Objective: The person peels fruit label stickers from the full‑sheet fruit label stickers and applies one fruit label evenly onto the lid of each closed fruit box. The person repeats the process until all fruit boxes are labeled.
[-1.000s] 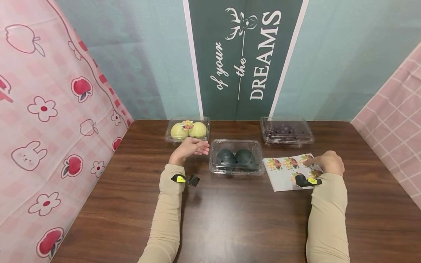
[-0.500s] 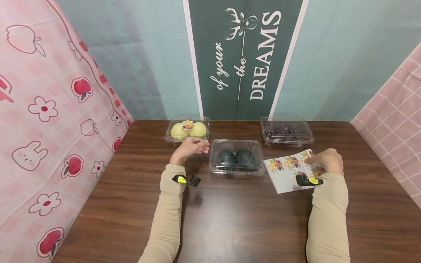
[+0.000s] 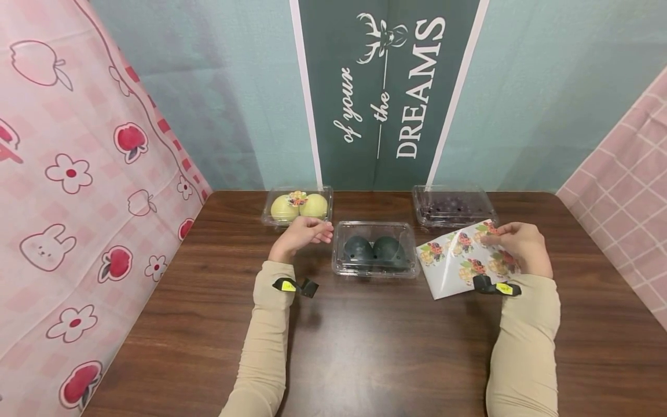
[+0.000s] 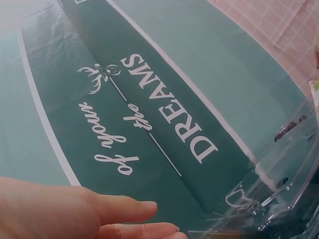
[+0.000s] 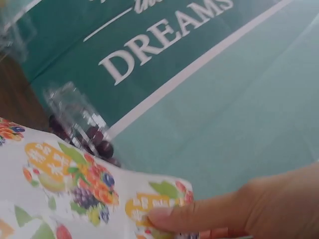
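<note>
In the head view my right hand (image 3: 525,248) pinches the upper right part of a white sheet of fruit-print stickers (image 3: 443,277). That side of the sheet is tilted up. The right wrist view shows the thumb (image 5: 187,216) lying over a sticker at the sheet's corner. My left hand (image 3: 301,237), fingers loosely extended and holding nothing, is beside the left end of a clear plastic clamshell box (image 3: 375,271) with two dark green round fruits. Behind that hand is another clamshell (image 3: 267,217) with two pale yellow fruits and a fruit sticker on its lid.
A third clamshell (image 3: 471,200), with dark grapes, stands at the back right; the raised sheet overlaps its front edge in the head view. All of it is on a brown wooden table (image 3: 385,353). A green cloth (image 3: 208,133) hangs along the back edge.
The right hand has gone from touching the flat sheet to pinching it and lifting its right side, so the sheet tilts. The left hand and the boxes have hardly moved.
</note>
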`<state>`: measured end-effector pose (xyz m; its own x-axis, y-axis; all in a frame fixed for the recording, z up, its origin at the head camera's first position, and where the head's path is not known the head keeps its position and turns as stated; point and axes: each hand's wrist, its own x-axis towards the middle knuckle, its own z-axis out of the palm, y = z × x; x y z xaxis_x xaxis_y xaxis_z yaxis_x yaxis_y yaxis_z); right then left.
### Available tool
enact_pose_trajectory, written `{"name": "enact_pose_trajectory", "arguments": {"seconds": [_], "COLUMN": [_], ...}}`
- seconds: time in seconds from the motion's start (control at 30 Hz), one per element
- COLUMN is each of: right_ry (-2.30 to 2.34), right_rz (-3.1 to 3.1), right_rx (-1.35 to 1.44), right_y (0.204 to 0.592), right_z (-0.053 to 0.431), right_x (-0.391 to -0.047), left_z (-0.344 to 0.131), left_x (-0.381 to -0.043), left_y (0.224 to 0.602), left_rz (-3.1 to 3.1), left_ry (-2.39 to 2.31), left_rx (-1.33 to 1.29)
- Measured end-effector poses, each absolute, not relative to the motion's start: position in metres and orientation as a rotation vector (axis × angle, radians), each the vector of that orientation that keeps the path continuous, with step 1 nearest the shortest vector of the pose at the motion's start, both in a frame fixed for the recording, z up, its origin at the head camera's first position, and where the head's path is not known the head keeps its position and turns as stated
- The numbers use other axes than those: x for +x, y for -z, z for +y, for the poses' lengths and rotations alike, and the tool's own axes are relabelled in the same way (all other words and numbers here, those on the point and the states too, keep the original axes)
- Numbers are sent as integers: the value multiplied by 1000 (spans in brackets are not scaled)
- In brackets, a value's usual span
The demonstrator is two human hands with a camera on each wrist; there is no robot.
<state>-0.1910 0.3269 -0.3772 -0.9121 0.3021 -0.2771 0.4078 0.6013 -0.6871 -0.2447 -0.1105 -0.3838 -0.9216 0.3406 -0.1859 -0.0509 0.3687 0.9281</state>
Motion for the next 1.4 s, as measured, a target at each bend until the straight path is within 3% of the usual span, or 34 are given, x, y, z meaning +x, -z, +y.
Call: {"name": "enact_pose_trajectory", "arguments": {"seconds": [0.3, 0.67, 1.1, 1.4], "right_ry": [1428, 1588, 1604, 1730], "right_rz": [2657, 2732, 2876, 2965], "right_rx": [274, 199, -96, -87], "right_y": [368, 358, 346, 331], "right_z": [324, 322, 319, 310], "right_x": [-191, -185, -172, -161], "left_z": [-108, -88, -58, -54], "left_x": [-243, -237, -229, -227], "left_y": [380, 377, 377, 379], "left_rz": [2296, 2283, 2282, 2260], "left_ry": [-1556, -1583, -1684, -1730], "left_rx": [308, 430, 631, 665]}}
